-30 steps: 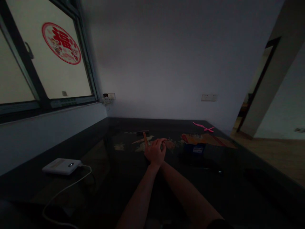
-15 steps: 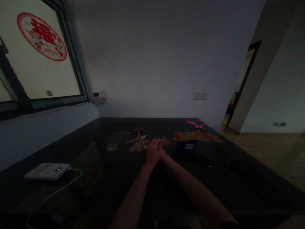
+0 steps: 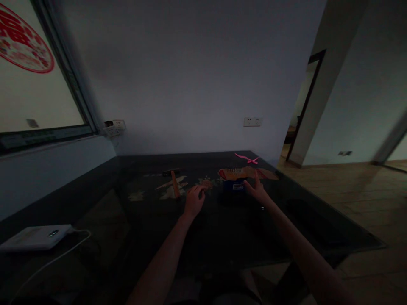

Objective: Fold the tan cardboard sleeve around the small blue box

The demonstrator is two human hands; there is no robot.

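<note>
on the dark glossy table [image 3: 149, 228], our left hand [image 3: 194, 201] has its fingers curled near the orange-brown strip [image 3: 175, 185]; we cannot tell whether it grips anything. beside the blue box [image 3: 227, 186], our right hand [image 3: 259, 193] has thumb and forefinger spread, grasping nothing we can see, though contact is unclear. brown paper [image 3: 244, 173] lies over the box; the strip lies flat and neither is lifted. the pink ribbon [image 3: 249, 160] lies behind, untouched. dim light hides our folded fingers, and the white power bank's [image 3: 34, 238] cable is cut off.
</note>
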